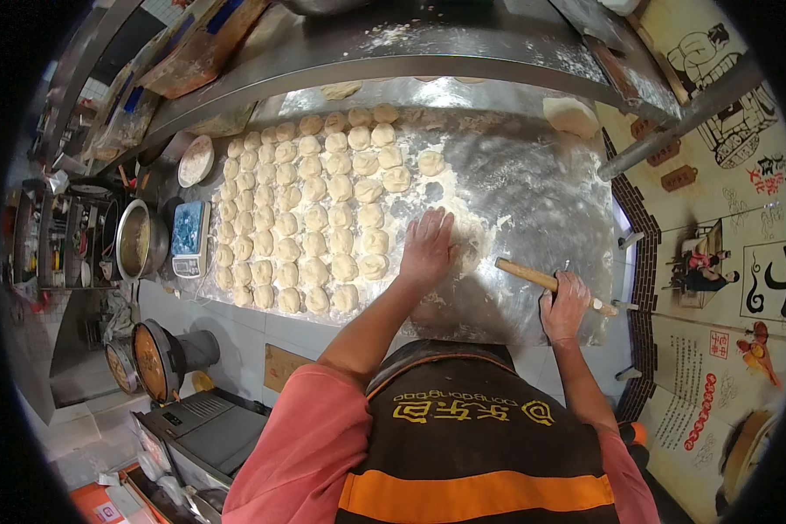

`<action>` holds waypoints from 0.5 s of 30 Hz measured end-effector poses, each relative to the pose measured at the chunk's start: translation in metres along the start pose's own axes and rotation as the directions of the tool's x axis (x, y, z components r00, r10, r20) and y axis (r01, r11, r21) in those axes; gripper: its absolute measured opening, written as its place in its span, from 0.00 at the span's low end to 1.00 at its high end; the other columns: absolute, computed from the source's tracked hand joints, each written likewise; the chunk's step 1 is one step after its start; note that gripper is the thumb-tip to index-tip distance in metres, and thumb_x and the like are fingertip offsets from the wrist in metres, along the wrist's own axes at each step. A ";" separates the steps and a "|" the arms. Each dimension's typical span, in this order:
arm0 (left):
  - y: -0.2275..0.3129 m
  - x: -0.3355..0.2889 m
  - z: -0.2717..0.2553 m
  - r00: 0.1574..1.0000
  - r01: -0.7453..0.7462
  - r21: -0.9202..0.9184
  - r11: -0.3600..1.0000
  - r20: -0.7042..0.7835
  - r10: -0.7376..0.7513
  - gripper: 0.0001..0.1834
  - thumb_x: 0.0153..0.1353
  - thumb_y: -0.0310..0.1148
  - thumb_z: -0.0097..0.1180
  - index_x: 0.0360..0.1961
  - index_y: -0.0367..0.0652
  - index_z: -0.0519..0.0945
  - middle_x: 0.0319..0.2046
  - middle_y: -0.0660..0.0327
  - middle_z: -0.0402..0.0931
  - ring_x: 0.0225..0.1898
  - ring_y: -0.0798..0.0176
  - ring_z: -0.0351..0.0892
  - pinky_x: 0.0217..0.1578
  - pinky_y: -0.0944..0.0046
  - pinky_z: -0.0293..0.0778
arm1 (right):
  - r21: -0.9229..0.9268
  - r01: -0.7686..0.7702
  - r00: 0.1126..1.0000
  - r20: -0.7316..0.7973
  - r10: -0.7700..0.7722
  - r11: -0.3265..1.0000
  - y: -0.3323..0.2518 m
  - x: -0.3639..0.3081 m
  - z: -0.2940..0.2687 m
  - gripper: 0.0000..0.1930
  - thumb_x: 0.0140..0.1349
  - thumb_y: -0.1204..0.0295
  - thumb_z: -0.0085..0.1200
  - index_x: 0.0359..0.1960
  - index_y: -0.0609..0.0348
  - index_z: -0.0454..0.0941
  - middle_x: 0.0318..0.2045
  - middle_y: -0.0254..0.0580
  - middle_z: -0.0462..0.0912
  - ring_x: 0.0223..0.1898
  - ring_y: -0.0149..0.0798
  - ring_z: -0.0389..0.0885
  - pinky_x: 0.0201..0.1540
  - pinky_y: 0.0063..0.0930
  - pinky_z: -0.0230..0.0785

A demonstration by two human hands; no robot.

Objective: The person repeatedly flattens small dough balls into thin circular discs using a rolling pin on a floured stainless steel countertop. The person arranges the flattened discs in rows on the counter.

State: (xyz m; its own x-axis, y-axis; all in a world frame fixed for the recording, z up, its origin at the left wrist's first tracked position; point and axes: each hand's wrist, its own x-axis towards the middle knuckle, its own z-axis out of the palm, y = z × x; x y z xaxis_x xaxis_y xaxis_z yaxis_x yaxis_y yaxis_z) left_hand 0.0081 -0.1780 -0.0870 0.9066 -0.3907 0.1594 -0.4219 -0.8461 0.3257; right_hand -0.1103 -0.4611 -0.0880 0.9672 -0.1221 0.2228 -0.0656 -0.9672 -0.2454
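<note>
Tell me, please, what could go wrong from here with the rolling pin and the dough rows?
The rolling pin, gripped by the right hand, lies near the table's front edge and could slip off. The left hand presses flat beside the dough pieces; sliding left could squash the nearest row.

Pink short sleeves; dark apron with 1 orange stripe, yellow characters.

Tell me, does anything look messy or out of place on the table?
Mostly tidy: the pale round dough pieces sit in neat rows. One piece lies apart on the right, and white flour is smeared over the steel table by the left hand.
</note>
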 end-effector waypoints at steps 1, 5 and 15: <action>0.001 0.004 0.000 0.999 0.023 0.003 1.000 0.028 -0.024 0.30 0.59 0.41 0.51 0.61 0.41 0.63 0.63 0.51 0.58 0.66 0.50 0.52 0.64 0.46 0.50 | 0.013 0.016 1.000 0.014 -0.016 1.000 -0.001 0.001 -0.001 0.22 0.50 0.67 0.51 0.49 0.58 0.71 0.50 0.46 0.71 0.57 0.51 0.65 0.61 0.52 0.50; 0.005 0.010 0.007 0.990 0.123 -0.019 0.992 0.068 -0.121 0.32 0.61 0.45 0.51 0.63 0.41 0.62 0.65 0.51 0.55 0.68 0.50 0.49 0.65 0.46 0.47 | 0.052 0.131 0.990 0.050 -0.134 0.990 -0.016 0.003 -0.006 0.22 0.50 0.66 0.53 0.49 0.58 0.71 0.49 0.48 0.71 0.56 0.53 0.65 0.60 0.53 0.50; -0.019 -0.005 -0.027 0.925 0.355 -0.281 0.892 0.245 -0.291 0.18 0.54 0.35 0.54 0.46 0.41 0.70 0.41 0.51 0.77 0.44 0.49 0.76 0.45 0.51 0.72 | 0.188 0.225 0.940 0.215 -0.263 0.956 -0.074 -0.007 0.006 0.21 0.52 0.70 0.53 0.50 0.62 0.70 0.55 0.53 0.68 0.60 0.57 0.61 0.61 0.54 0.49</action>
State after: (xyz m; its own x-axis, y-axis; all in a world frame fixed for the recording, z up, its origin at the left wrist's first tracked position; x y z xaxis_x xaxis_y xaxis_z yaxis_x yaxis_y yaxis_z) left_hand 0.0113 -0.1500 -0.0686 0.9630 -0.2043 -0.1758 -0.0568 -0.7915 0.6085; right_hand -0.1108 -0.3875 -0.0774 0.9796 0.1878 0.0713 0.2008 -0.9104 -0.3618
